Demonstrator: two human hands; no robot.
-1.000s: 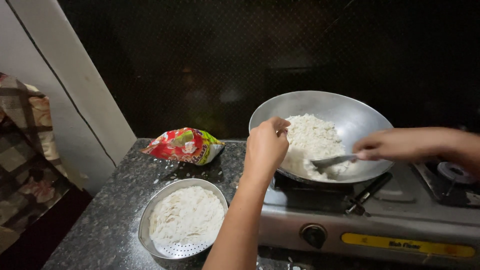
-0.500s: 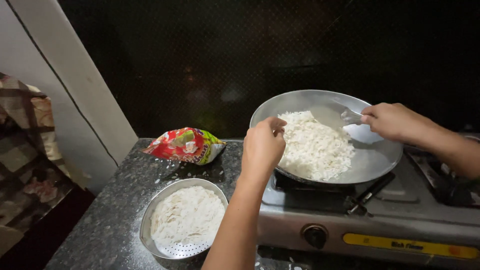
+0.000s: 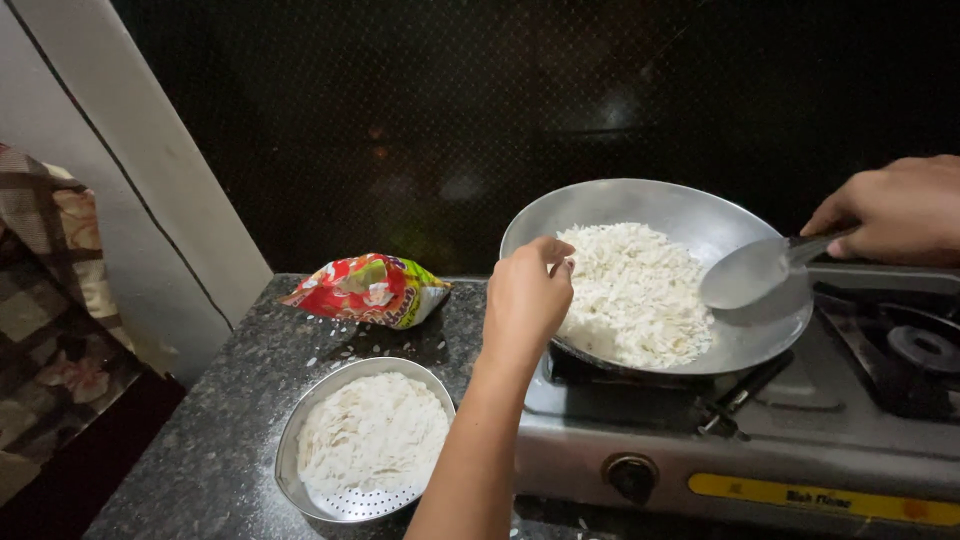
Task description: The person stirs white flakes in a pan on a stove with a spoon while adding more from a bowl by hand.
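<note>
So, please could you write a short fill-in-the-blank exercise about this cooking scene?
1. The left hand grips the rim of the ___, which holds white flakes.
2. The right hand holds a metal ___ above the flakes.
3. The perforated bowl stands on the dark ___.
4. A red packet lies ___ the bowl.

Missing words: pan; spatula; counter; behind

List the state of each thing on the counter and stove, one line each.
Wok: on the burner, holding white flaked rice.
Flaked rice: heaped at the wok's left side.
Spatula: in the right hand, blade raised over the wok.
Left hand: grip on the wok's rim.
Colander: on the counter, part filled.
Packet: lying open, crumpled.
</note>
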